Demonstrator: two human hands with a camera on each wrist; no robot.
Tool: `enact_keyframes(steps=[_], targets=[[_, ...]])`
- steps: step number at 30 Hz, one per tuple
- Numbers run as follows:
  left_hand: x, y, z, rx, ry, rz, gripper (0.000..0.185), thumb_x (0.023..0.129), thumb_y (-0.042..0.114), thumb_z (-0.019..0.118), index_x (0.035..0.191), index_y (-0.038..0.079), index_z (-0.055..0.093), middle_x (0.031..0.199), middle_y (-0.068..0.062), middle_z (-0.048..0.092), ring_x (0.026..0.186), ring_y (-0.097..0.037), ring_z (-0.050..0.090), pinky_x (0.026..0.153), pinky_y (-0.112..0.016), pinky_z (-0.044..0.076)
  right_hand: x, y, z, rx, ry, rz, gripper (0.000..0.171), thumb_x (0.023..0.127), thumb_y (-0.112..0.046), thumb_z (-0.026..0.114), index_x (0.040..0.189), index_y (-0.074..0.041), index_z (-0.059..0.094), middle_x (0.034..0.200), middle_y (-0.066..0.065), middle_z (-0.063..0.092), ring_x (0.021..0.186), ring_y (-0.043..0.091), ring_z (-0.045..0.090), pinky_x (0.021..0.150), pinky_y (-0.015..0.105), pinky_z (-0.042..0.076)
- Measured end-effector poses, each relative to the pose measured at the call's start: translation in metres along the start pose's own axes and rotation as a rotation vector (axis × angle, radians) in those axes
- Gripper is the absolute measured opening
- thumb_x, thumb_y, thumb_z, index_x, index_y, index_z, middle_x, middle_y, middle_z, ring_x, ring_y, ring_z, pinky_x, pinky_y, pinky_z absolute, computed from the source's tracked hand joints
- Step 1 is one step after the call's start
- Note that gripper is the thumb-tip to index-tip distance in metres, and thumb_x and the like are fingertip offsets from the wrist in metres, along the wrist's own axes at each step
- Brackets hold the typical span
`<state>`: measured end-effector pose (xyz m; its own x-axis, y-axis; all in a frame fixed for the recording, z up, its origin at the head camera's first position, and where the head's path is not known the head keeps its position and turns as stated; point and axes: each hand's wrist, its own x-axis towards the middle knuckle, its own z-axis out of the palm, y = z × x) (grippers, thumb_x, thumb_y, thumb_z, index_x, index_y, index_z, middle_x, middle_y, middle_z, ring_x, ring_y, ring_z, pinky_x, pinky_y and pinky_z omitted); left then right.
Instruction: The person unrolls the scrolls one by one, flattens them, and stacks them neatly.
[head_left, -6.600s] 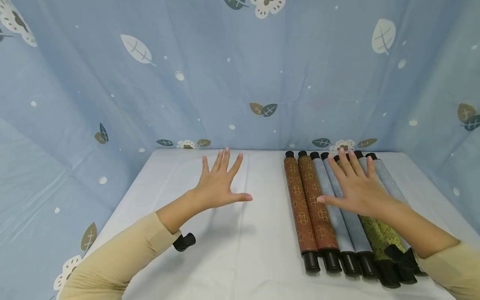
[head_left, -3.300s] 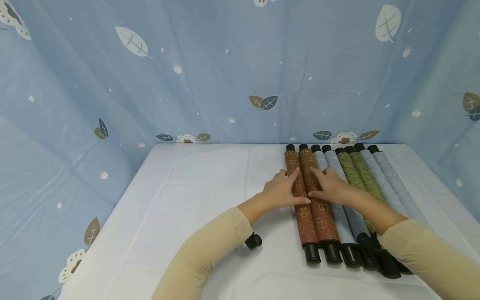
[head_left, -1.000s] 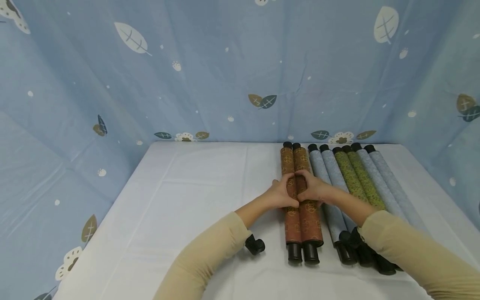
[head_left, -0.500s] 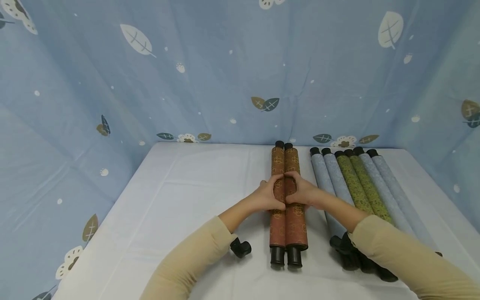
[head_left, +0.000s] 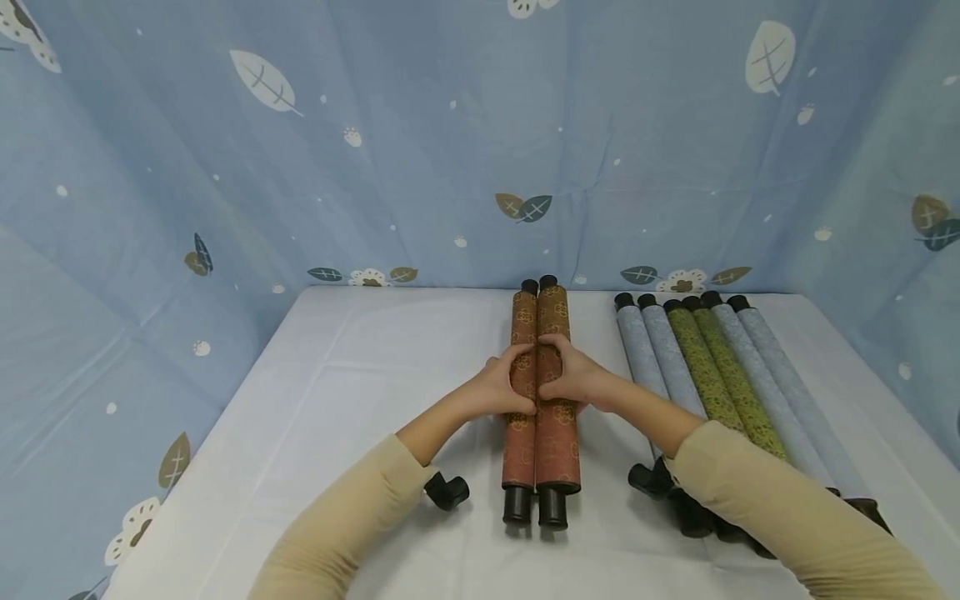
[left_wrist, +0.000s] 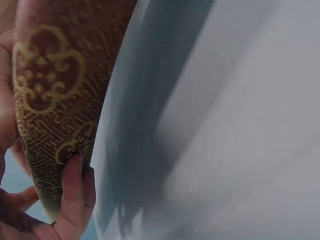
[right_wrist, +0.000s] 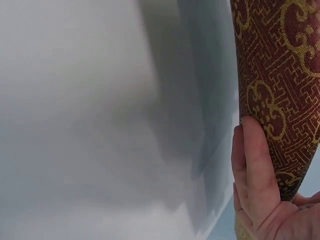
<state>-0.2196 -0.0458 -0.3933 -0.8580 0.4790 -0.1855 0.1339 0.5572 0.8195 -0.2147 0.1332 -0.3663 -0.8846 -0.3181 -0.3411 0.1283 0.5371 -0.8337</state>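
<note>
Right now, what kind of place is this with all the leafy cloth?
Probably a small staged booth, not a lived-in room: blue leaf-print cloth hangs as walls round a white-covered table, where patterned rolls lie in a row.

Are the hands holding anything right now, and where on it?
Both hands, left hand and right hand, grip the pair of brown scrolls around their middle, one from each side.

A white cloth-covered table (head_left: 360, 392) bears two brown patterned rolls (head_left: 540, 392) under the fingers. Right of the fingers lie six blue and green patterned rolls (head_left: 712, 375).
</note>
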Motion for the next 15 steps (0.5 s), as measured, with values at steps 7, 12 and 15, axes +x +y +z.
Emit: enact_keyframes(steps=[7,12,15], targets=[[-0.012,-0.01,-0.012,-0.028,0.026,-0.027,0.097,0.07,0.015,0.079,0.149,0.027,0.024,0.125,-0.023,0.037,0.098,-0.029,0.047,0.063,-0.034,0.048,0.007,-0.009,0.014,-0.007,0.007,-0.015,0.087,0.079,-0.002,0.066,0.149,-0.017,0.017,0.141,0.027,0.032,0.11,0.039,0.05,0.055,0.04,0.051],[-0.02,-0.015,-0.021,-0.01,0.041,-0.048,0.096,0.071,0.016,0.078,0.149,0.027,0.024,0.127,-0.023,0.037,0.1,-0.029,0.046,0.064,-0.035,0.046,0.014,-0.012,0.024,0.004,0.008,-0.059,0.087,0.079,-0.001,0.068,0.149,-0.013,0.018,0.14,0.025,0.035,0.12,0.038,0.045,0.074,0.04,0.049],[-0.023,-0.019,-0.026,-0.011,0.049,-0.053,0.096,0.071,0.015,0.079,0.149,0.027,0.024,0.126,-0.022,0.037,0.102,-0.03,0.046,0.066,-0.037,0.045,0.018,-0.013,0.03,0.022,0.009,-0.069,0.087,0.078,-0.001,0.068,0.149,-0.013,0.018,0.139,0.025,0.037,0.12,0.037,0.045,0.077,0.039,0.048]])
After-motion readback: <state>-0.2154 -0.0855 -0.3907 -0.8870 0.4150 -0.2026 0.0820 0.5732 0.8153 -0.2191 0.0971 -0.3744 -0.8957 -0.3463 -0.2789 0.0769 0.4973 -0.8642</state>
